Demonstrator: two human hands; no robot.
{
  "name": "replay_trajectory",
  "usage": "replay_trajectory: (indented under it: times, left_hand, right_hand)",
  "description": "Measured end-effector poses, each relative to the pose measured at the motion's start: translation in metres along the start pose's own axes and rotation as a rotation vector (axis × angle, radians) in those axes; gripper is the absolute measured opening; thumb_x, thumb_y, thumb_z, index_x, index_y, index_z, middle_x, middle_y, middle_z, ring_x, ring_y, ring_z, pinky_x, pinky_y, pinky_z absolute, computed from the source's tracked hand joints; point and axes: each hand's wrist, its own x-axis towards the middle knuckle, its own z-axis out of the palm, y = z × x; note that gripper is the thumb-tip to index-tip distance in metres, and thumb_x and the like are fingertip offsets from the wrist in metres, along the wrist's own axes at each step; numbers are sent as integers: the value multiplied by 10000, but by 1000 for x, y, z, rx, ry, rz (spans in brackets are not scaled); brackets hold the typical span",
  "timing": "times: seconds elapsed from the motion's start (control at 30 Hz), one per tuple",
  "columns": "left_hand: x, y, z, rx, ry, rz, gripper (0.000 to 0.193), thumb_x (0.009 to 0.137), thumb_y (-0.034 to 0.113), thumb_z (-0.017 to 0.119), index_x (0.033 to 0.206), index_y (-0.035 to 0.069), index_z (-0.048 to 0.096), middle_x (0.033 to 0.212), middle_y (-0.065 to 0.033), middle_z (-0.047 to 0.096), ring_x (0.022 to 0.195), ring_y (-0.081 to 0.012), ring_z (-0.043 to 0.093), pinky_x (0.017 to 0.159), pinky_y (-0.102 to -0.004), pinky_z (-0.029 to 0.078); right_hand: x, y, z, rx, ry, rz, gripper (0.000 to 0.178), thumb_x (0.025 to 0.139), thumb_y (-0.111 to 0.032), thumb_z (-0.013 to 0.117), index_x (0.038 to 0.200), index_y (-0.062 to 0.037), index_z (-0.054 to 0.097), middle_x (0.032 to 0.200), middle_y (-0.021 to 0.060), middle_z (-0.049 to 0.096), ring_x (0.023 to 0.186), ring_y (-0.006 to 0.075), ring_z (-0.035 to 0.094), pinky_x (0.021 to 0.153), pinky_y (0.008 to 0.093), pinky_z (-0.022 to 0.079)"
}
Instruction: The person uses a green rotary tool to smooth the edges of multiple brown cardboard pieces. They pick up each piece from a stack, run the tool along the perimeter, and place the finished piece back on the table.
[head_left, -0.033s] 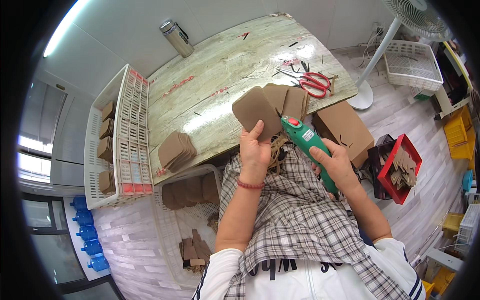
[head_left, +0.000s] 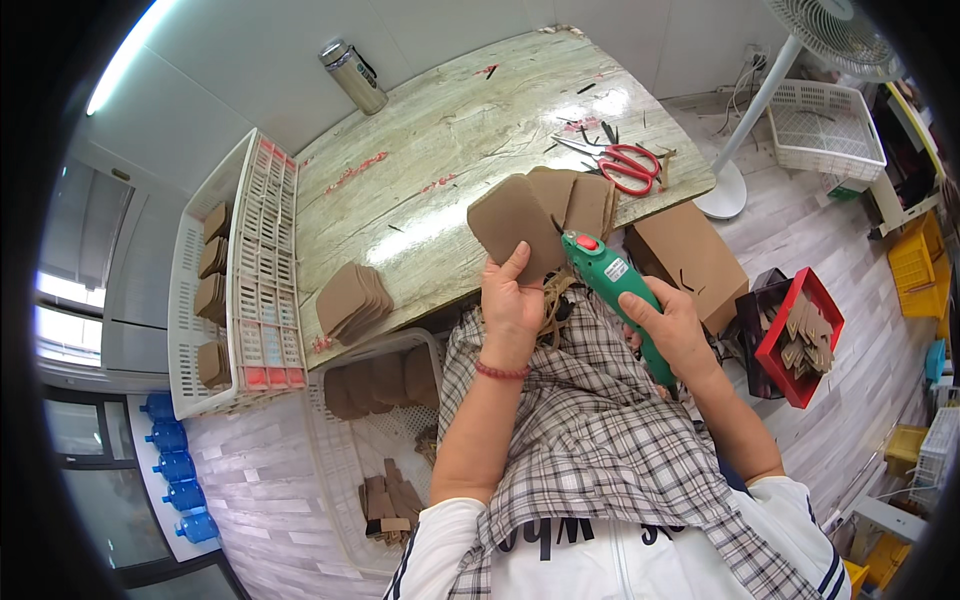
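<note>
My left hand [head_left: 512, 308] pinches a brown flat piece with rounded corners [head_left: 513, 218] by its near edge, thumb on top. Green electric scissors [head_left: 608, 268] with a red button are gripped in my right hand [head_left: 672, 328]. Their tip meets or nearly meets the piece's right edge; I cannot tell if it touches. Just behind, a fanned stack of similar brown pieces [head_left: 588, 203] lies at the table's near edge, partly covered by the held piece. Another brown stack [head_left: 352, 302] rests near the table's left front edge.
Red-handled scissors [head_left: 628, 169] and dark scraps lie on the table [head_left: 440, 130]. A steel flask [head_left: 354, 78] stands at the back. White crates [head_left: 262, 270] flank the left. Right of me are a cardboard box [head_left: 695, 262], a red tray of brown pieces [head_left: 828, 300] and a fan [head_left: 735, 190].
My left hand and the brown piece have shifted very slightly to the right. The right hand and electric scissors look unmoved.
</note>
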Motion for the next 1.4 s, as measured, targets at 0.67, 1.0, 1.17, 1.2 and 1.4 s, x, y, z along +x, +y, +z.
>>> replay_trajectory:
  times: [0.67, 1.0, 1.17, 1.2, 1.4]
  left_hand:
    - [-17, 29, -21, 388, -164, -255, 336, 844, -49, 610, 1173, 14, 588, 1103, -96, 665, 989, -188, 654, 854, -338, 546]
    - [-8, 76, -31, 873, -281, -374, 396, 774, -64, 635, 1165, -1, 622, 1028, -49, 680, 913, -128, 633, 849, -280, 499]
    - [-16, 73, -32, 925, -278, -421, 404, 771, -67, 643, 1169, -7, 617, 1023, -42, 678, 895, -121, 631, 824, -275, 507]
    - [-18, 71, -31, 918, -273, -439, 406, 770, -68, 645, 1171, -8, 616, 1022, -41, 678, 892, -120, 631, 820, -275, 508]
    - [-28, 58, -30, 896, -251, -490, 445, 779, -53, 649, 1217, -1, 596, 1054, -44, 677, 927, -116, 623, 851, -270, 491]
  right_hand:
    - [-5, -21, -36, -57, -96, 85, 330, 906, -306, 643, 998, 10, 614, 707, 17, 569, 602, 69, 543, 536, 223, 454]
    - [-19, -8, -48, -235, -175, 95, 397, 847, -287, 714, 1092, 15, 633, 726, 15, 588, 600, 66, 537, 552, 232, 456]
    - [-24, 0, -41, -238, -144, 81, 389, 839, -276, 723, 1091, 8, 637, 708, 5, 584, 595, 61, 526, 554, 231, 442]
    - [-24, 0, -39, -249, -135, 78, 385, 840, -276, 721, 1088, 7, 638, 705, 4, 582, 594, 60, 523, 552, 232, 439]
    - [-21, 3, -27, -241, -97, 71, 348, 845, -275, 712, 1045, 2, 644, 683, 3, 572, 583, 55, 511, 539, 231, 427]
